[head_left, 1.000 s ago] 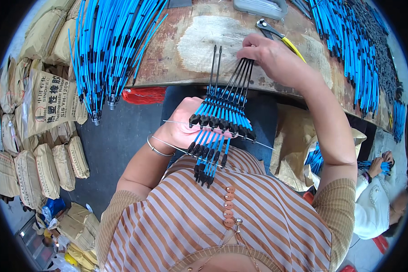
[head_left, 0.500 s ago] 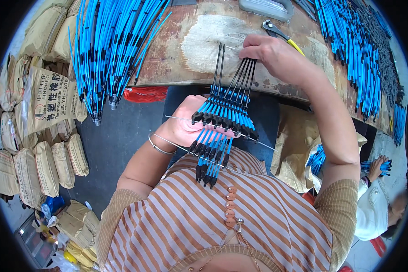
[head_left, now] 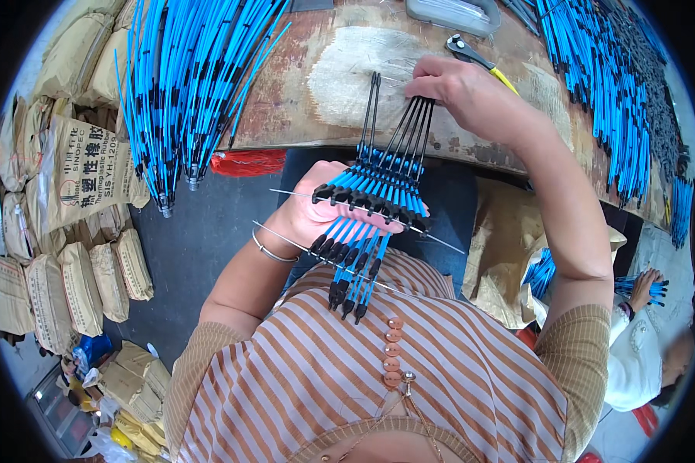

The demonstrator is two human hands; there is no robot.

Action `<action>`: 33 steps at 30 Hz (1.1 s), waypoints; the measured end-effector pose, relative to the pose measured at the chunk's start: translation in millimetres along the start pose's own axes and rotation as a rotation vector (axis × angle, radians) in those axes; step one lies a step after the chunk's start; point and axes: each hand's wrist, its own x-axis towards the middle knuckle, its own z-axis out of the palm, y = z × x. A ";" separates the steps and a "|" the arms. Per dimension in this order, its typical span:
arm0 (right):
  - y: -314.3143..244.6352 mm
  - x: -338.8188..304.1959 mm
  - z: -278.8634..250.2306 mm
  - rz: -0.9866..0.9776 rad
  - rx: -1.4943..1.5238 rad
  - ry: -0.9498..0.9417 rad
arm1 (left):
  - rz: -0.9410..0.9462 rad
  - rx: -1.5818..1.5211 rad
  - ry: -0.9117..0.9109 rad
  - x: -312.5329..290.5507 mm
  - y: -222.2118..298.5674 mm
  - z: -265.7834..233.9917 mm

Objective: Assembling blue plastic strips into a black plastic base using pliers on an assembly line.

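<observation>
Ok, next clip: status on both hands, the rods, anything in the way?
Left hand gripping blue-and-black rods; right hand pinching several at the top. Two thin metal wires crossing them. Yellow-handled pliers near right hand, apart from rods.

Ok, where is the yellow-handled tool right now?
In the head view, the yellow-handled tool lies on the worn tabletop, upper right of centre, between the right hand and the plastic tray.
</observation>
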 end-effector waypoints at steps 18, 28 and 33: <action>0.4 -2.0 0.7 0.026 -0.015 0.009 | -0.140 -0.244 0.069 -2.5 -8.9 -14.9; 1.8 3.5 -1.7 0.006 -0.026 -0.024 | -0.166 -0.468 -0.025 0.0 -10.2 -15.7; 3.7 7.1 0.6 -0.023 -0.029 0.005 | -0.201 -0.356 0.085 -1.1 -7.9 -12.4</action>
